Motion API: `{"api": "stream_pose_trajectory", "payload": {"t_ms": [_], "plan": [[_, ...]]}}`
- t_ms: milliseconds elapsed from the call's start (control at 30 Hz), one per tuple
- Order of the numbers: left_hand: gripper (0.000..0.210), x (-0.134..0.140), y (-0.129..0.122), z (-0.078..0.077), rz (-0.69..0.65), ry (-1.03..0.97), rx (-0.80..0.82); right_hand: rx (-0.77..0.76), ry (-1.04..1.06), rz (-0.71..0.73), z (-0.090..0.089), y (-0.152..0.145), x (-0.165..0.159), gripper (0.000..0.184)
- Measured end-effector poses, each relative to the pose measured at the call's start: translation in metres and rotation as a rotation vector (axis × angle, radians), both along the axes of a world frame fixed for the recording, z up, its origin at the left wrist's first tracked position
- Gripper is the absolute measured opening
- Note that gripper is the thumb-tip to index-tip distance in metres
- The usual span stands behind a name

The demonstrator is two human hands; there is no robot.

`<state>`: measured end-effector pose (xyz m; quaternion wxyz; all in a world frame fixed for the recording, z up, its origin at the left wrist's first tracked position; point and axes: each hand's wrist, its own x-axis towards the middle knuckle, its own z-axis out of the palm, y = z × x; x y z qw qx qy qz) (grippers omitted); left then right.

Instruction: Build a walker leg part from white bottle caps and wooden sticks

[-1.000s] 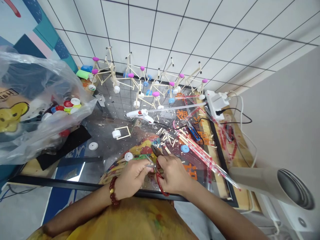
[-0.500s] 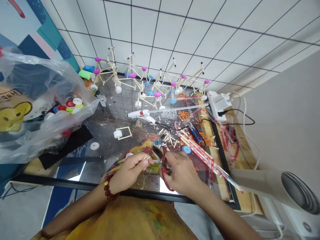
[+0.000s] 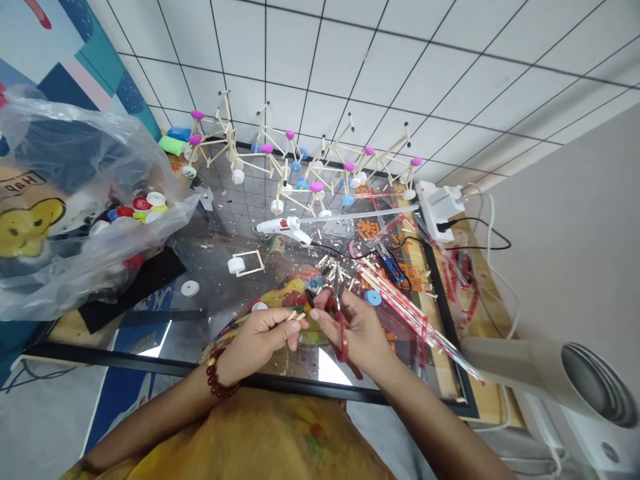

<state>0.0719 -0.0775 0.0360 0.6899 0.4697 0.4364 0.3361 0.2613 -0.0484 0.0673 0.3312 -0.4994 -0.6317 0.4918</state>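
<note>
Low over the near part of the table, my left hand (image 3: 267, 337) pinches short wooden sticks (image 3: 297, 316) between thumb and fingers. Their light ends poke out toward the right. Close beside it, my right hand (image 3: 364, 337) is closed around red-handled scissors (image 3: 343, 337), the blades pointing away from me. A dark tip (image 3: 311, 296) shows by the right fingers; I cannot make out what it belongs to. Beyond my hands lies a small stick frame (image 3: 254, 261) with a white bottle cap (image 3: 236, 266) at its left. Cut stick pieces (image 3: 340, 270) are scattered just past the scissors.
A white glue gun (image 3: 285, 228) lies mid-table, its cord running right. Stick models with pink tops (image 3: 316, 187) line the back. Long sticks in wrapping (image 3: 400, 310), blue-handled pliers (image 3: 393, 265) and a power strip (image 3: 440, 207) are right. A plastic bag of caps (image 3: 90, 220) stands left.
The scissors have turned in my right hand, their blades swinging from the left hand to point away. The stick ends in my left hand show more clearly.
</note>
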Motion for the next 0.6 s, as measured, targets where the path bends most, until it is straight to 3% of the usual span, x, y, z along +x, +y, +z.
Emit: {"api": "stream_pose_trajectory", "payload": {"t_ms": [200, 400, 533, 600], "plan": [[0.037, 0.002, -0.003, 0.004, 0.065, -0.262, -0.186, -0.133, 0.254, 0.044, -0.001, 0.002, -0.012, 0.025], [0.042, -0.007, -0.005, 0.010, -0.118, -0.324, -0.348, -0.322, 0.385, 0.037, -0.007, 0.005, -0.015, 0.027], [0.040, -0.010, -0.006, 0.010, -0.128, -0.402, -0.394, -0.362, 0.531, -0.076, -0.013, 0.008, -0.014, 0.023], [0.040, -0.010, -0.007, 0.009, -0.111, -0.413, -0.400, -0.340, 0.538, -0.057, -0.013, 0.008, -0.014, 0.022]]}}
